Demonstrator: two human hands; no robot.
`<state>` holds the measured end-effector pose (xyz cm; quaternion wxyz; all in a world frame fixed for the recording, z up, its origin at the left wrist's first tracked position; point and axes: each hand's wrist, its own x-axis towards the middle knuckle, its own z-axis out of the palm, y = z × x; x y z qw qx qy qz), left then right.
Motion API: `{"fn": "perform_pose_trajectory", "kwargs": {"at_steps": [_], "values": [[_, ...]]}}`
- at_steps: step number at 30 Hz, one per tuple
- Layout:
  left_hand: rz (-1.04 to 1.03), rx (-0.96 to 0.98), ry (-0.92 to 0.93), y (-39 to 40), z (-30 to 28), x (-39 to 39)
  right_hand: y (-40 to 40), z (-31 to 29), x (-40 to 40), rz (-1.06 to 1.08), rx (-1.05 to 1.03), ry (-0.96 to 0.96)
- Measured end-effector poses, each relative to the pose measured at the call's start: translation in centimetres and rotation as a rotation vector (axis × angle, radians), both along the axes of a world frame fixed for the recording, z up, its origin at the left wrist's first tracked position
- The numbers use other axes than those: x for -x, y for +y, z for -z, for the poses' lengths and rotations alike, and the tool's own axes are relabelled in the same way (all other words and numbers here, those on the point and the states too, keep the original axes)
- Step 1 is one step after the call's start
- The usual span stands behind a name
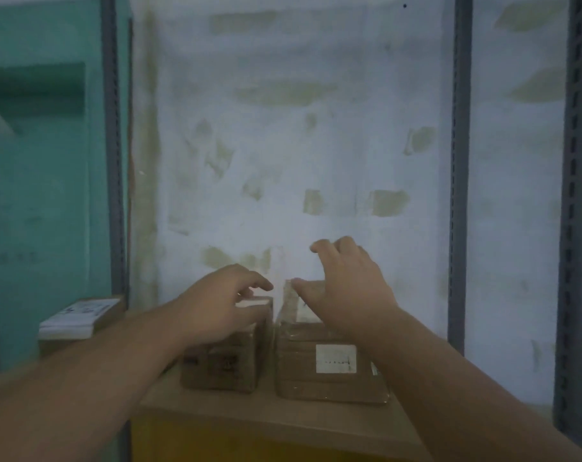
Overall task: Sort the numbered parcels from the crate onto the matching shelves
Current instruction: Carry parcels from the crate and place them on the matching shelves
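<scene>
Two brown cardboard parcels stand side by side on a wooden shelf [283, 415]. The left parcel [226, 361] has dark printed marks on its front. The right parcel [322, 365] is wrapped in clear tape and carries a white label on its front. My left hand [223, 305] rests on top of the left parcel, fingers loosely bent. My right hand [346, 288] hovers just above the back of the right parcel, fingers spread and relaxed, holding nothing. No number on either parcel can be read.
Grey slotted metal uprights [459, 195] frame the shelf bay in front of a patchy white wall. A third, flatter parcel with a white label [83, 315] lies on the neighbouring shelf at left. A teal wall is at the far left.
</scene>
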<state>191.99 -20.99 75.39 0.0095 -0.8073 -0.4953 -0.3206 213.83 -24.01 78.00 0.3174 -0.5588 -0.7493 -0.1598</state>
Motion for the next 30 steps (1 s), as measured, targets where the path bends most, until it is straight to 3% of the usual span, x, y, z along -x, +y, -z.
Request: {"fn": "perform_pose_trajectory", "kwargs": {"at_steps": [5, 11, 20, 30], "values": [[-0.124, -0.14, -0.014, -6.9, 1.4, 10.0, -3.0, -0.5, 10.5, -0.194, -0.085, -0.022], [-0.359, -0.273, 0.03, -15.7, 5.6, 27.2, -6.9, 1.6, 29.8, -0.457, -0.12, -0.005], [-0.753, -0.122, 0.078, -24.6, 11.2, 51.6, -9.6, 3.4, 57.2, -0.694, -0.097, -0.027], [-1.031, -0.008, 0.011, -21.8, 16.8, 74.7, -4.3, 7.9, 84.0, -0.884, -0.011, -0.084]]}}
